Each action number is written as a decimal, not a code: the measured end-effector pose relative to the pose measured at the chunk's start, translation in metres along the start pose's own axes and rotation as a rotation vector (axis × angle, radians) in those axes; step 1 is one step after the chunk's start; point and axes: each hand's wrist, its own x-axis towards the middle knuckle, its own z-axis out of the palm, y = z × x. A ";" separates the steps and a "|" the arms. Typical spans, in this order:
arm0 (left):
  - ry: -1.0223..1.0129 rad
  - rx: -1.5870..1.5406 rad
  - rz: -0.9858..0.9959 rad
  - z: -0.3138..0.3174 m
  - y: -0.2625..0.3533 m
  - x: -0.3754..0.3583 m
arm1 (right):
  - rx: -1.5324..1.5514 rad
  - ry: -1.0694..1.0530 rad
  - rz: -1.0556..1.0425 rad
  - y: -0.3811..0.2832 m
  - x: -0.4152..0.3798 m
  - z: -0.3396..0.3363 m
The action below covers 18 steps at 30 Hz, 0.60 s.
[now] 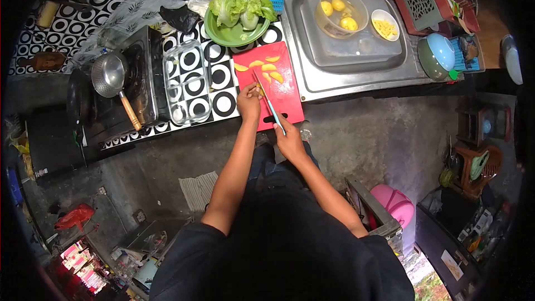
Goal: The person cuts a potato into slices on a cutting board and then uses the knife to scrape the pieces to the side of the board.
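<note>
My right hand is wrapped round the light blue handle of a knife, whose blade points away from me over a red cutting board. On the left side of the board, my left hand is closed, its fingertips pinching a small yellow piece beside the blade. Several yellow-orange wedges lie on the far half of the board. Whether the blade touches the pinched piece is too small to tell.
Left of the board sits a glass dish, then a stove with a strainer-like pan. Behind stands a green bowl of lettuce. On the right, the sink holds a tub with yellow produce and a small bowl of cut pieces.
</note>
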 end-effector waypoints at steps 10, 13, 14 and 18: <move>0.020 0.065 0.017 0.001 -0.003 0.004 | -0.198 -0.156 0.062 -0.017 0.008 -0.006; 0.012 0.079 0.040 0.003 -0.008 0.005 | -0.225 -0.179 0.069 -0.015 0.011 -0.006; 0.005 0.075 0.049 0.004 -0.010 0.007 | -0.235 -0.174 0.060 -0.014 0.012 -0.006; -0.009 0.104 0.078 0.004 -0.012 0.010 | -0.212 -0.158 0.043 -0.016 0.013 -0.009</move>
